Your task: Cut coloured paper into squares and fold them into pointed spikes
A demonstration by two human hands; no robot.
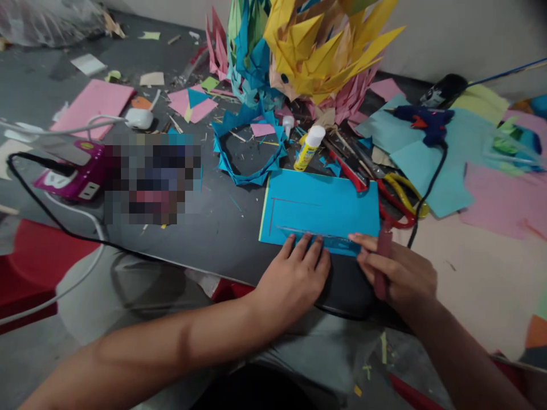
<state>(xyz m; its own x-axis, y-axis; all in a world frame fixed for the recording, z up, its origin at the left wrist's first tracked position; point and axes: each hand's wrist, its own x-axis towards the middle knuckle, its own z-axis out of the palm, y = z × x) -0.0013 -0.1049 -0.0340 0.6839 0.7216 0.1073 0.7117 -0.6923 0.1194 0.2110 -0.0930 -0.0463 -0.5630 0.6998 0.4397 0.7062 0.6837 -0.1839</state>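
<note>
A blue paper sheet (318, 208) lies on the dark board (205, 228), with thin lines drawn along its left and top edges. A clear ruler (316, 234) rests along its near edge. My left hand (294, 276) presses flat on the ruler, fingers stretched out. My right hand (395, 273) is closed around a dark red pen (383, 262), its fingertips touching the right end of the ruler.
A glue stick (308, 147), scissors (397, 199) and a blue glue gun (425, 121) with its black cord lie behind the sheet. A tall folded-paper sculpture (307, 51) and a blue paper ring (248, 148) stand beyond. A magenta power strip (72, 171) sits left.
</note>
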